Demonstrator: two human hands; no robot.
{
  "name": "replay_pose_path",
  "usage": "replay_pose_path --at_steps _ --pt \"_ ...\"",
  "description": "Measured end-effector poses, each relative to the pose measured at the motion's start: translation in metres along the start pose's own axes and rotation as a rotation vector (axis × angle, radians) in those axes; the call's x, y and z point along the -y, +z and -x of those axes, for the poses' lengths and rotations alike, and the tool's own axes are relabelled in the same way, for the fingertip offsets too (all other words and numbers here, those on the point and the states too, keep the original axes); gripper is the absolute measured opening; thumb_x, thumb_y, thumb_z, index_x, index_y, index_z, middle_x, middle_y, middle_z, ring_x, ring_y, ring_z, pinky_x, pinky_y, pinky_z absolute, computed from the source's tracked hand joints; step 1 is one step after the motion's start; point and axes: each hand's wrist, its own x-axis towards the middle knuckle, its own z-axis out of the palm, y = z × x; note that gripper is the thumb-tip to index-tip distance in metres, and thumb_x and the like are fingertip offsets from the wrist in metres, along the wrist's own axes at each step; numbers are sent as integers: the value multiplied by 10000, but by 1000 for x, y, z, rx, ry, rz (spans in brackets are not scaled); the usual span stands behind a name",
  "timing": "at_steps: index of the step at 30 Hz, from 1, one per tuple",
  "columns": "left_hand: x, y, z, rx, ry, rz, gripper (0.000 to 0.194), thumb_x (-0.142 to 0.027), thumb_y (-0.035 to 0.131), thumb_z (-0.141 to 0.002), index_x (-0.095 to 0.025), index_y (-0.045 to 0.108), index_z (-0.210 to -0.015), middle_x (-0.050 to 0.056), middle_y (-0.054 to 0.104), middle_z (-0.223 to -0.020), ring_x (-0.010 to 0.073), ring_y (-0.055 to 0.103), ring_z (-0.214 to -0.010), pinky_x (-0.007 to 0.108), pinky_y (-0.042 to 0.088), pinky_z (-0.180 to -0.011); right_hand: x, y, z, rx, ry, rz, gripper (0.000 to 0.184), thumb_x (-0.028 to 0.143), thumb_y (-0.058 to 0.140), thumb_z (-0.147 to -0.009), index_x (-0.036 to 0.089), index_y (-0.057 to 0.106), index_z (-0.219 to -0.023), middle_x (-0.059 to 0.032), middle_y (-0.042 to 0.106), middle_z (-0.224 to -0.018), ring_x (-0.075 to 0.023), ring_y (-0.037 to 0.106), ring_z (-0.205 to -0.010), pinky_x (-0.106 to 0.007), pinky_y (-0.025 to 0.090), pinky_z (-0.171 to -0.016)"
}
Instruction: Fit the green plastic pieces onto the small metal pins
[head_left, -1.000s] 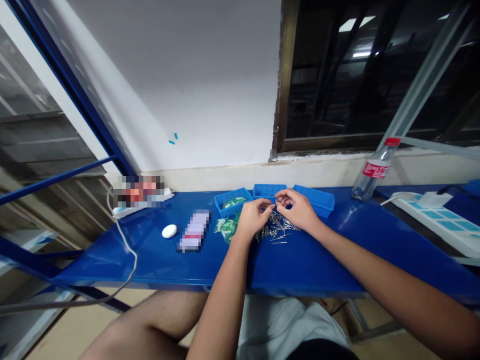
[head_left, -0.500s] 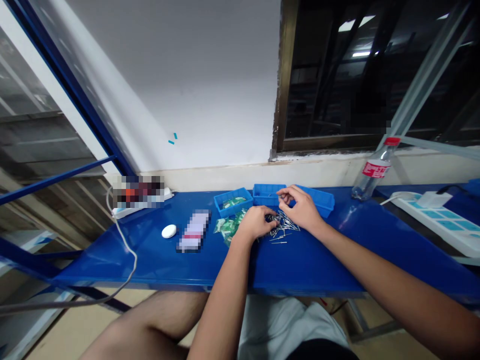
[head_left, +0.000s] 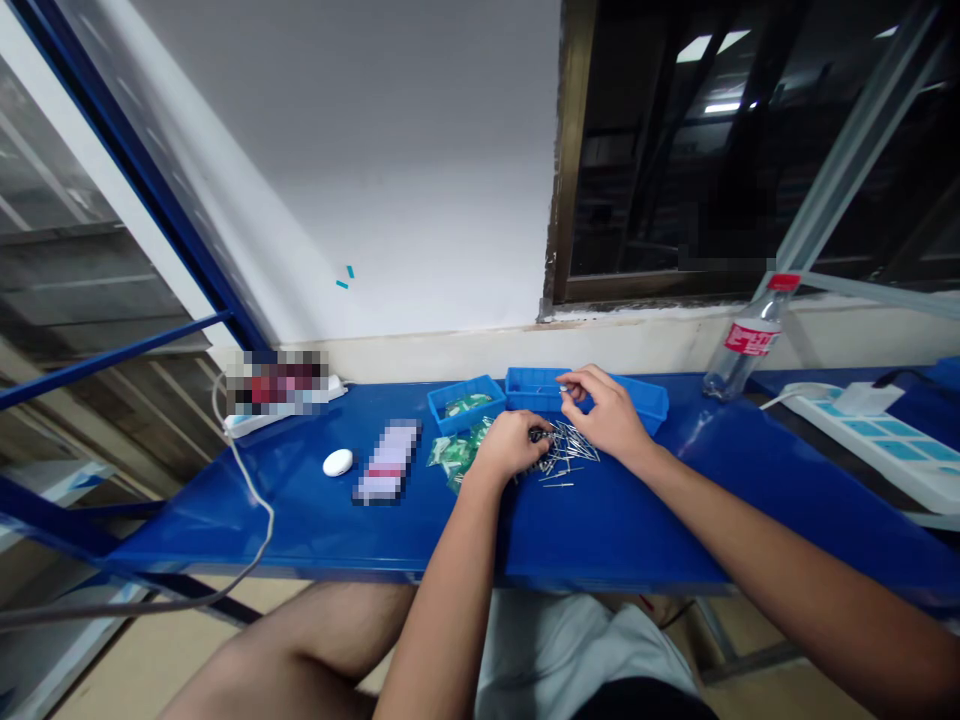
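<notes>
My left hand (head_left: 511, 441) rests curled on the blue table (head_left: 600, 530), its fingertips down in a pile of small metal pins (head_left: 571, 455). My right hand (head_left: 606, 407) is raised just behind the pile, pinching a small metal piece (head_left: 563, 388) over the middle blue tray (head_left: 534, 386). Green packets (head_left: 453, 454) lie to the left of my left hand. Another blue tray (head_left: 459, 404) to the left holds more green packets. A third blue tray (head_left: 651, 400) stands behind my right hand.
A white oval object (head_left: 338, 462) and a blurred flat box (head_left: 387, 462) lie at the left. A white cable (head_left: 251, 480) hangs off the table's left edge. A plastic bottle (head_left: 742, 345) stands at the back right, a power strip (head_left: 877, 435) beyond it.
My left hand dropped from meeting the right hand down onto the pin pile. My right hand lifted and moved back toward the middle tray with a small piece pinched.
</notes>
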Motion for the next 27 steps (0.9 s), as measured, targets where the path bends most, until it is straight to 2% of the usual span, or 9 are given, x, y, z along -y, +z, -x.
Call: replay_pose_path --at_steps 7,16,23,27 --pt "-2 -1 -1 -11 0 13 212 -198 725 -842 -203 816 -1033 65 800 -1103 222 741 -968 312 569 -939 1 -1 -1 -6 11 10 248 206 588 -938 236 697 -1158 -78 666 -981 -239 654 -836 -409 568 -822" --pt "-2 -1 -1 1 -40 19 223 -197 726 -846 -217 819 -1047 54 814 -1098 233 755 -987 321 572 -956 1 -4 -3 -97 77 -31 226 227 608 -923 238 706 -1126 -81 681 -985 -243 652 -817 -419 580 -811" --pt "-3 -1 -1 4 -50 32 213 -186 729 -847 -220 822 -1035 50 821 -1077 237 762 -967 327 577 -949 5 -10 -4 -76 1 -6 201 231 586 -967 253 709 -1124 -84 682 -1037 -246 665 -876 -418 576 -867" --pt "-3 -1 -2 -3 -50 49 201 -153 745 -821 -215 819 -997 49 819 -1046 228 759 -966 316 577 -950 -5 -13 -6 -73 -3 57 206 229 569 -982 251 710 -1131 -96 689 -1067 -265 667 -940 -433 570 -897"
